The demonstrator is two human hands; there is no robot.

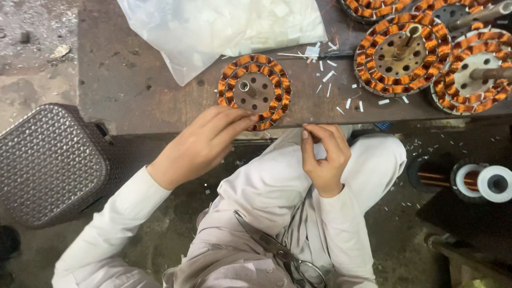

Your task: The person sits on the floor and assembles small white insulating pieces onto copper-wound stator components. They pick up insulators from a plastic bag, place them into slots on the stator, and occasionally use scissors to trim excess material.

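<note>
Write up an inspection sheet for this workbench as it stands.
Surface: dark, worn bench, scuffed.
Job's things: copper-wound stator at the bench's near edge; left hand fingers on its rim.
Clutter: white paper strips scattered; plastic bag of white pieces; three more wound stators at right.
Grippers: right hand pinched shut by the bench edge; contents cannot be told.
Cables: copper wire spools on the floor.
Surroundings: scissors on the lap; woven stool at left.

Left hand [205, 144] touches copper-wound stator [254, 91]; right hand [324, 154] curled beside bench [133, 80].
</note>
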